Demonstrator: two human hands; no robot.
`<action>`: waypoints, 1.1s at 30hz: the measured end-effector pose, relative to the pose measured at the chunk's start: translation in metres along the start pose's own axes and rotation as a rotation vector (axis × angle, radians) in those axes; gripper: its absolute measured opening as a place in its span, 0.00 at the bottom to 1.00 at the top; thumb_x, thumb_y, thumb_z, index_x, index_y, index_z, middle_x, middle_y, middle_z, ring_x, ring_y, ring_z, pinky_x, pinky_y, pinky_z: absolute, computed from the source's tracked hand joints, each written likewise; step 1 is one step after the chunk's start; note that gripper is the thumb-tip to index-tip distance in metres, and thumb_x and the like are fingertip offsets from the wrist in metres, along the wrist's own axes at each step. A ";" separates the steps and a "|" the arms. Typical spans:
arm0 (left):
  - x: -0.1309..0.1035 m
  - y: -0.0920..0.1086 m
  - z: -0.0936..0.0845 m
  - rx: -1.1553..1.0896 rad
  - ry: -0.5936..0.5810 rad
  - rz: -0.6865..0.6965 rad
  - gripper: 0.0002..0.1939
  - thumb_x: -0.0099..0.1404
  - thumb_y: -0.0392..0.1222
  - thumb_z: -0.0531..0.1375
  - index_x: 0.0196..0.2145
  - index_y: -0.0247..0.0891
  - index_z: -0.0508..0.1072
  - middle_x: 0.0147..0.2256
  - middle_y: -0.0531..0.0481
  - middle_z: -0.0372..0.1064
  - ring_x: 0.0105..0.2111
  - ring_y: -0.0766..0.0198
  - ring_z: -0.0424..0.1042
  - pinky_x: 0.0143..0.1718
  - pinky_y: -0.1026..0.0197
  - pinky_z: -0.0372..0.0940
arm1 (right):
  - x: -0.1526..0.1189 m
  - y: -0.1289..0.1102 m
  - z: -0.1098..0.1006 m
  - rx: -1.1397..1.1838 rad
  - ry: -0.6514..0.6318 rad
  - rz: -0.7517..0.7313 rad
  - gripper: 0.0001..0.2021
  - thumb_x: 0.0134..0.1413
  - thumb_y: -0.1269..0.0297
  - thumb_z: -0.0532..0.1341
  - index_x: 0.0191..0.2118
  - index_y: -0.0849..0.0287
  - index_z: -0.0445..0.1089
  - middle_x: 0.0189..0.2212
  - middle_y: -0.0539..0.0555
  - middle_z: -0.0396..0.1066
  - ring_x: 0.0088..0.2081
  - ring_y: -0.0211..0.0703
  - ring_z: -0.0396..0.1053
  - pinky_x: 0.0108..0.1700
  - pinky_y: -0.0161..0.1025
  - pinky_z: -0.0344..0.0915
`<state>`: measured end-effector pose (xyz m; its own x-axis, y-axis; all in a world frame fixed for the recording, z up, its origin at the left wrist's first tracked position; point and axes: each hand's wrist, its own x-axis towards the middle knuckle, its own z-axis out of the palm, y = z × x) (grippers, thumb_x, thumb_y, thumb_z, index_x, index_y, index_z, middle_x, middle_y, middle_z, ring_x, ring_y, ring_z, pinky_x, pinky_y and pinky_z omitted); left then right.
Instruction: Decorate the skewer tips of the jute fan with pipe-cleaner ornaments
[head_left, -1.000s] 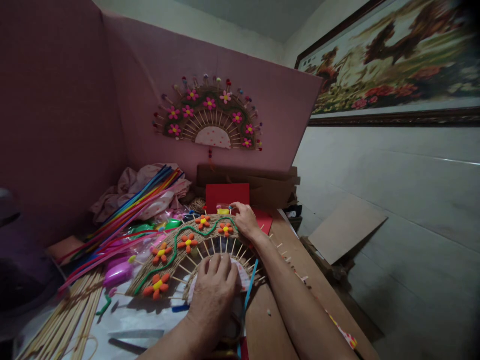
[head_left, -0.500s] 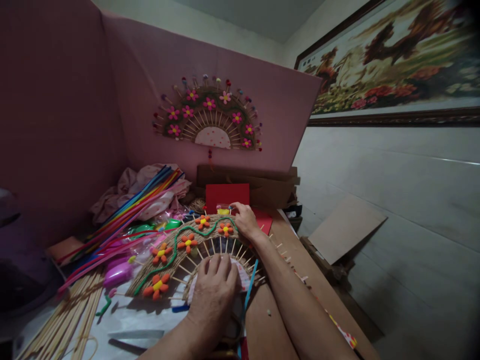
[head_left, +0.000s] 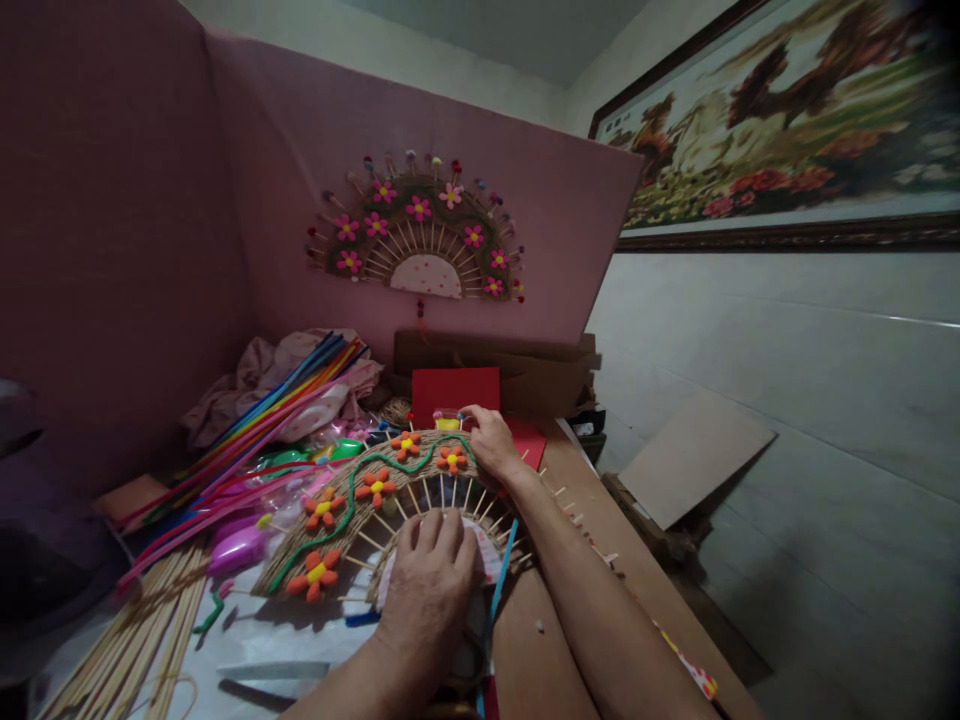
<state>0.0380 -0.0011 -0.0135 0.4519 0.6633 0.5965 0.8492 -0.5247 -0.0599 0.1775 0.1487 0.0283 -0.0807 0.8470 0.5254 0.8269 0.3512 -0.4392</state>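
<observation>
A woven fan (head_left: 292, 540) of twine and sticks lies on the table, with orange flowers (head_left: 314, 574) and a wavy green strip (head_left: 352, 495) on its band. My left hand (head_left: 431, 575) presses on the fan's inner half-circle, its fingers bent over the pale centre. At the top edge, right of the middle, my right hand (head_left: 491, 440) has thumb and index finger closed at a small blue-tipped stick end. The other fingers curl over the band. A light blue strip (head_left: 504, 570) lies between my two arms.
Colored pipe cleaners (head_left: 285, 400) and plastic bags are piled at the left, above loose sticks (head_left: 127, 640). A scissor blade (head_left: 277, 680) is at the front. Red card (head_left: 455, 392) stands behind the fan; a finished fan (head_left: 420, 215) hangs on the pink board.
</observation>
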 end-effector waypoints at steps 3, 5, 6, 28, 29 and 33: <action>-0.001 0.000 0.000 0.000 0.010 0.001 0.12 0.61 0.42 0.57 0.42 0.37 0.72 0.46 0.42 0.69 0.45 0.51 0.64 0.45 0.48 0.59 | 0.000 -0.001 -0.001 -0.004 -0.007 0.007 0.21 0.43 0.81 0.51 0.42 0.57 0.70 0.37 0.52 0.74 0.42 0.43 0.66 0.46 0.36 0.60; -0.001 0.001 0.001 -0.002 0.009 -0.002 0.12 0.61 0.41 0.57 0.42 0.37 0.72 0.46 0.43 0.68 0.46 0.51 0.64 0.46 0.48 0.59 | 0.000 -0.001 -0.001 -0.007 -0.010 0.013 0.21 0.43 0.81 0.51 0.42 0.57 0.70 0.37 0.52 0.74 0.41 0.42 0.66 0.46 0.36 0.60; -0.002 0.001 0.001 -0.002 0.009 -0.002 0.12 0.61 0.41 0.57 0.42 0.37 0.72 0.46 0.43 0.68 0.46 0.51 0.64 0.46 0.48 0.58 | 0.000 -0.002 -0.001 -0.009 -0.011 0.015 0.21 0.44 0.80 0.51 0.42 0.57 0.70 0.37 0.52 0.74 0.42 0.42 0.66 0.46 0.36 0.60; 0.000 0.002 -0.013 -0.063 -0.062 0.010 0.11 0.63 0.38 0.53 0.43 0.38 0.70 0.44 0.42 0.66 0.45 0.52 0.62 0.45 0.49 0.57 | -0.041 -0.031 -0.081 -0.058 0.122 0.097 0.12 0.55 0.66 0.53 0.34 0.54 0.74 0.31 0.51 0.75 0.33 0.41 0.70 0.35 0.34 0.60; 0.000 0.002 -0.014 -0.069 -0.073 0.008 0.11 0.64 0.39 0.53 0.42 0.38 0.70 0.43 0.42 0.66 0.45 0.53 0.62 0.44 0.49 0.57 | -0.053 -0.034 -0.081 -0.070 0.108 0.102 0.11 0.55 0.64 0.53 0.31 0.54 0.74 0.28 0.50 0.75 0.30 0.41 0.69 0.32 0.34 0.59; -0.001 0.002 -0.019 -0.079 -0.107 -0.001 0.10 0.64 0.42 0.52 0.41 0.38 0.70 0.41 0.43 0.66 0.44 0.52 0.61 0.44 0.48 0.56 | -0.095 -0.039 -0.068 -0.172 0.118 0.035 0.11 0.57 0.63 0.53 0.30 0.55 0.73 0.29 0.52 0.75 0.31 0.42 0.70 0.31 0.35 0.56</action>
<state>0.0338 -0.0130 0.0009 0.4809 0.7148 0.5077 0.8276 -0.5613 0.0065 0.1902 0.0276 0.0452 0.0074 0.8012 0.5984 0.9119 0.2402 -0.3328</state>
